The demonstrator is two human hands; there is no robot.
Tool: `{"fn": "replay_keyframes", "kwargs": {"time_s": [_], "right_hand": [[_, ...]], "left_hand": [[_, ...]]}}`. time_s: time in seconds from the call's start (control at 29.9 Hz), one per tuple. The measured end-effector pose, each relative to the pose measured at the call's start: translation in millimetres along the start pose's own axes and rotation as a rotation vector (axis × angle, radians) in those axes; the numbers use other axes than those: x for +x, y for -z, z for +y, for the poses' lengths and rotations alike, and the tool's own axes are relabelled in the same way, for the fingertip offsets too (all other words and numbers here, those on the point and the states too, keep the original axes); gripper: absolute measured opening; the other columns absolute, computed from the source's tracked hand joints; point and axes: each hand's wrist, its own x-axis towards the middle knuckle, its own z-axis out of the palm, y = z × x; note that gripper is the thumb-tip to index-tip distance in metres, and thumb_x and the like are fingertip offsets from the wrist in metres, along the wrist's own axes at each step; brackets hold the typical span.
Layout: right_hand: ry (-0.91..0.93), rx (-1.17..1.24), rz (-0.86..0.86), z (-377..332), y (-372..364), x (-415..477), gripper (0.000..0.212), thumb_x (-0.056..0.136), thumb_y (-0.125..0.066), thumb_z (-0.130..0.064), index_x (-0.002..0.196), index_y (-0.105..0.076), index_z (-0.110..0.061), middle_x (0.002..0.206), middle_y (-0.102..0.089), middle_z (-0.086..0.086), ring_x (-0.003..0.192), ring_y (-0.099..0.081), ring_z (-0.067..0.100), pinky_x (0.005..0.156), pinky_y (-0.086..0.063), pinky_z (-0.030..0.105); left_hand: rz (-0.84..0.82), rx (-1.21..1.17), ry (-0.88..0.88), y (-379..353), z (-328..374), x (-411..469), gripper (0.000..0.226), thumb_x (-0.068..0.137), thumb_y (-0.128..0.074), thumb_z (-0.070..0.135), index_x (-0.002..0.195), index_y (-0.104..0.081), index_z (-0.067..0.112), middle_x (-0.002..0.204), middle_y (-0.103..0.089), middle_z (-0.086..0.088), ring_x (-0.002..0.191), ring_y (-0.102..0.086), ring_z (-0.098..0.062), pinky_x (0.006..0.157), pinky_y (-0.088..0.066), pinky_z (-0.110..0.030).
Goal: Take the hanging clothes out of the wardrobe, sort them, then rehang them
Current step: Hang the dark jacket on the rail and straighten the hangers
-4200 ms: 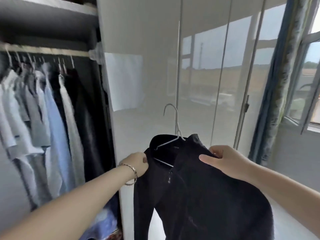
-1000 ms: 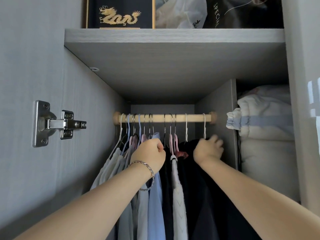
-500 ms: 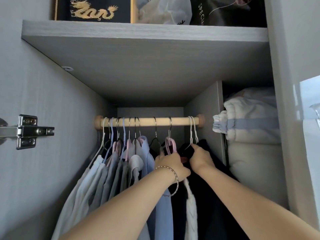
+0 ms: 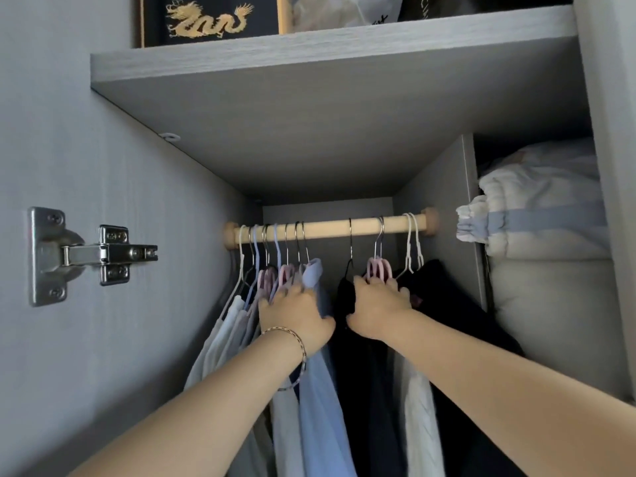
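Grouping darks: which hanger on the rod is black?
The thin black hanger, hanging alone, just left of the pink hanger by the right hand.

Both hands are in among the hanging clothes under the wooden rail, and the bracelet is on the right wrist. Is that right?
No. The head view shows the bracelet on the left wrist, not the right. The rest stands: the left hand and the right hand are in among the hanging clothes under the wooden rail.
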Motion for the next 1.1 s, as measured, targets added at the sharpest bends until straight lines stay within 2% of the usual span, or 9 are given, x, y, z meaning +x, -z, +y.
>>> {"fn": "replay_keyframes", "kwargs": {"time_s": [0.07, 0.17, 0.27, 0.37, 0.5, 0.6, 0.77, 0.9, 1.1], "right_hand": [[-0.041, -0.119, 0.050, -6, -4, -2, 0.048, 0.090, -0.053, -0.027, 0.133, -0.040, -0.011, 0.142, -0.039, 0.013, 0.135, -0.022, 0.036, 0.109, -0.021, 0.047], [-0.008, -0.189, 0.148, -1, -8, -2, 0.041, 0.092, -0.048, -0.017, 0.132, -0.047, -0.006, 0.147, -0.034, 0.020, 0.142, -0.011, 0.034, 0.116, -0.008, 0.043], [-0.086, 0.110, 0.168, 16, -6, -4, 0.038, 0.090, -0.047, -0.006, 0.128, -0.050, 0.000, 0.135, -0.043, 0.020, 0.126, -0.042, 0.033, 0.107, -0.033, 0.033], [-0.196, 0.294, 0.194, 28, 0, -5, 0.032, 0.090, -0.046, -0.007, 0.120, -0.054, 0.003, 0.126, -0.046, 0.023, 0.114, -0.050, 0.036, 0.095, -0.043, 0.032], [-0.082, 0.199, 0.207, 28, -7, -12, 0.030, 0.090, -0.048, -0.016, 0.116, -0.058, -0.004, 0.130, -0.045, 0.015, 0.128, -0.037, 0.028, 0.104, -0.035, 0.031], [-0.002, 0.226, 0.210, 30, -9, -12, 0.033, 0.093, -0.045, -0.027, 0.115, -0.060, -0.008, 0.129, -0.050, 0.013, 0.133, -0.031, 0.023, 0.109, -0.031, 0.031], [-0.012, 0.256, 0.274, 31, -3, -11, 0.034, 0.099, -0.035, -0.021, 0.115, -0.059, -0.003, 0.124, -0.049, 0.016, 0.120, -0.042, 0.031, 0.099, -0.039, 0.035], [-0.150, 0.197, 0.198, 31, 9, -4, 0.034, 0.093, -0.039, -0.002, 0.125, -0.050, 0.001, 0.126, -0.052, 0.020, 0.116, -0.051, 0.035, 0.092, -0.044, 0.035], [-0.153, 0.201, 0.161, 24, 8, 10, 0.037, 0.094, -0.046, -0.015, 0.131, -0.049, -0.008, 0.124, -0.059, 0.015, 0.113, -0.057, 0.031, 0.084, -0.047, 0.031]], "left_hand": [[-0.065, 0.027, -0.006, 4, 1, -2, 0.050, 0.085, -0.051, 0.036, 0.131, -0.044, 0.018, 0.141, -0.042, -0.008, 0.135, -0.031, -0.025, 0.112, -0.021, -0.042], [-0.077, 0.036, -0.024, 7, 7, -4, 0.065, 0.083, -0.055, 0.025, 0.143, -0.032, 0.017, 0.157, -0.008, -0.014, 0.146, -0.004, -0.026, 0.120, 0.000, -0.040], [-0.110, -0.051, -0.040, 5, 15, -4, 0.066, 0.085, -0.053, 0.016, 0.146, -0.027, 0.016, 0.157, 0.011, -0.015, 0.145, 0.011, -0.030, 0.118, 0.002, -0.035], [-0.140, -0.116, -0.079, -2, 36, -3, 0.067, 0.085, -0.052, 0.019, 0.146, -0.025, 0.016, 0.158, 0.000, -0.015, 0.146, 0.004, -0.032, 0.118, -0.003, -0.034], [-0.197, -0.156, -0.139, -15, 55, 3, 0.070, 0.081, -0.052, 0.026, 0.144, -0.024, 0.016, 0.145, -0.035, -0.013, 0.139, -0.023, -0.029, 0.115, -0.012, -0.035], [-0.213, -0.111, -0.170, -13, 45, 0, 0.071, 0.088, -0.046, 0.038, 0.149, -0.014, 0.023, 0.149, -0.031, -0.010, 0.142, -0.019, -0.023, 0.117, -0.004, -0.037], [0.120, -0.124, -0.164, -3, 26, -11, 0.035, 0.095, -0.036, 0.041, 0.117, -0.054, 0.020, 0.118, -0.058, -0.002, 0.123, -0.044, -0.022, 0.107, -0.024, -0.035], [0.081, -0.106, -0.055, 3, 10, -8, 0.039, 0.090, -0.048, 0.020, 0.128, -0.045, 0.010, 0.135, -0.044, -0.006, 0.128, -0.034, -0.024, 0.100, -0.036, -0.034], [0.032, -0.207, 0.001, 6, 8, -10, 0.043, 0.086, -0.051, 0.003, 0.128, -0.043, 0.005, 0.135, -0.037, -0.011, 0.127, -0.036, -0.027, 0.099, -0.040, -0.034]]}}
